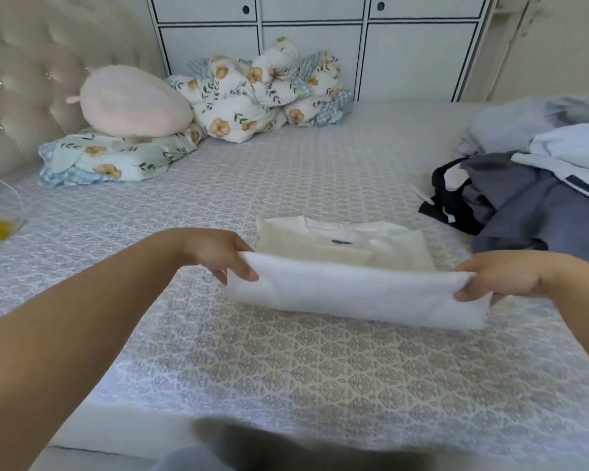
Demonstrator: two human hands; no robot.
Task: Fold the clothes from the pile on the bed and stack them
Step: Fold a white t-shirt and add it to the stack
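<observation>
White cloth (354, 294), folded, is pinched at its ends by the left hand (218, 254) and right hand (504, 277), fingers partly hidden behind it; its long axis runs left to right, held just above the bed (286, 368); a cream shirt (344, 243) lies folded just behind, its near edge covered; the pile (541, 185) at right is cut off; pillows (133, 130) lie far left.
</observation>
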